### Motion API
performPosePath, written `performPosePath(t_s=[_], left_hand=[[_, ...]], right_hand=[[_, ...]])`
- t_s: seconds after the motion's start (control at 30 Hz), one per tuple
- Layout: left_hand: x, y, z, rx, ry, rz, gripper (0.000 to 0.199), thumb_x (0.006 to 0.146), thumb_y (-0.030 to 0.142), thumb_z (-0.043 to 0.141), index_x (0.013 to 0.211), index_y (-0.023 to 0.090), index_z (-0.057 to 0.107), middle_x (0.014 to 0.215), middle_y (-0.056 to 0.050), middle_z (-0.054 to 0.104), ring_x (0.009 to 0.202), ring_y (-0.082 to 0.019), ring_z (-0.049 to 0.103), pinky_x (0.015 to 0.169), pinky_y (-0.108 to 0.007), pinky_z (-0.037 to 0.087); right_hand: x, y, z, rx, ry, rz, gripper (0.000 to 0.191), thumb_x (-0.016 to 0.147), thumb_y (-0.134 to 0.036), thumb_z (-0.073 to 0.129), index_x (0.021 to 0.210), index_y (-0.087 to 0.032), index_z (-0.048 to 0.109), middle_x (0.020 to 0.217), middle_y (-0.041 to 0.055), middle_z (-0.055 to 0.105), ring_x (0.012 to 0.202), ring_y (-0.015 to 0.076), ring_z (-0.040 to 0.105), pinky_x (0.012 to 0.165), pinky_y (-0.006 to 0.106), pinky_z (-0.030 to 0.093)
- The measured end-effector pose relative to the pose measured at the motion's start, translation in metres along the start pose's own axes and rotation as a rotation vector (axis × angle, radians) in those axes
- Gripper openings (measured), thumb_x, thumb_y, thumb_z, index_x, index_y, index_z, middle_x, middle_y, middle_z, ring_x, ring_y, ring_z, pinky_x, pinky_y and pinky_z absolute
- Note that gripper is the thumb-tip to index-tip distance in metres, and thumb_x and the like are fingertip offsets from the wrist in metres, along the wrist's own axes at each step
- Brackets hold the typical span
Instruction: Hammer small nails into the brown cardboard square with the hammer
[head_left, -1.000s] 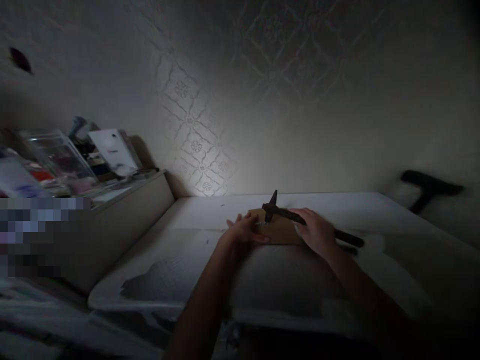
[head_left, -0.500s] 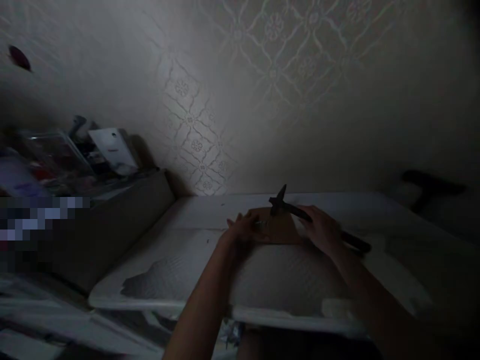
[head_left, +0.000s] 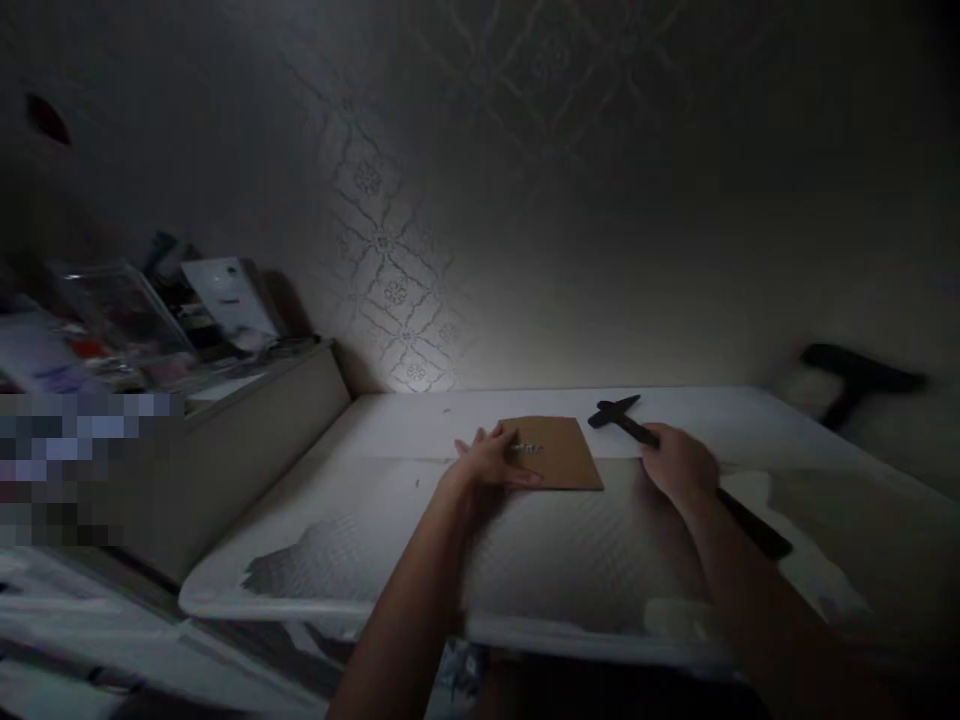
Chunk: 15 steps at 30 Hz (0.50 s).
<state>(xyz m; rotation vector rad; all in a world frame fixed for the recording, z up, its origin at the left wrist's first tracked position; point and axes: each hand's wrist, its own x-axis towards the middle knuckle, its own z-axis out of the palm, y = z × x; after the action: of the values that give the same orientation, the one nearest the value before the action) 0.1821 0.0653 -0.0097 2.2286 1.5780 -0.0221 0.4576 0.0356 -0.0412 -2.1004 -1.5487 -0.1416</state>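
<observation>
A flat brown board [head_left: 562,455] lies on the white table [head_left: 375,500]. My left hand [head_left: 491,462] rests on its left part, fingers spread, pressing on the surface. Beside those fingers is a small row of silvery pieces [head_left: 529,448], too small to make out. My right hand [head_left: 679,462] is closed round the handle of a dark hammer [head_left: 616,412]. The hammer's head stands right of the board's far edge, apart from it, and the handle's end sticks out behind my wrist.
On the left, a cabinet [head_left: 255,430] bears a white box [head_left: 229,295], a clear case [head_left: 124,310] and other clutter. A patterned wall [head_left: 562,250] rises behind the table. A dark T-shaped object [head_left: 855,378] is at the right.
My right hand has moved right with the hammer, whose head has left the space over the board. My left hand has stayed on the board. The upper wall looks darker and the table brighter.
</observation>
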Motion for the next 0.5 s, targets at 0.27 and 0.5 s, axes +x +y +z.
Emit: performPosePath(t_s=[0.27, 0.5], left_hand=[[-0.002, 0.001, -0.001, -0.002, 0.017, 0.02, 0.106, 0.055, 0.08, 0.061, 0.144, 0.035, 0.025, 0.156, -0.005, 0.011, 0.139, -0.044, 0.004, 0.1, -0.073, 0.002], [-0.006, 0.011, -0.005, -0.031, 0.128, 0.041, 0.082, 0.07, 0.072, 0.057, 0.14, 0.036, 0.037, 0.147, -0.004, 0.036, 0.134, -0.039, 0.028, 0.106, -0.066, 0.014]], right_hand=[[0.002, 0.005, 0.006, -0.067, 0.026, 0.043, 0.035, 0.08, -0.022, 0.048, 0.107, -0.022, 0.07, 0.09, 0.0127, 0.072, 0.08, 0.0266, 0.067, 0.065, 0.034, 0.046], [0.004, 0.006, 0.006, -0.141, -0.014, 0.0, 0.035, 0.079, -0.02, 0.048, 0.107, -0.02, 0.07, 0.088, 0.0137, 0.072, 0.082, 0.028, 0.067, 0.068, 0.037, 0.047]])
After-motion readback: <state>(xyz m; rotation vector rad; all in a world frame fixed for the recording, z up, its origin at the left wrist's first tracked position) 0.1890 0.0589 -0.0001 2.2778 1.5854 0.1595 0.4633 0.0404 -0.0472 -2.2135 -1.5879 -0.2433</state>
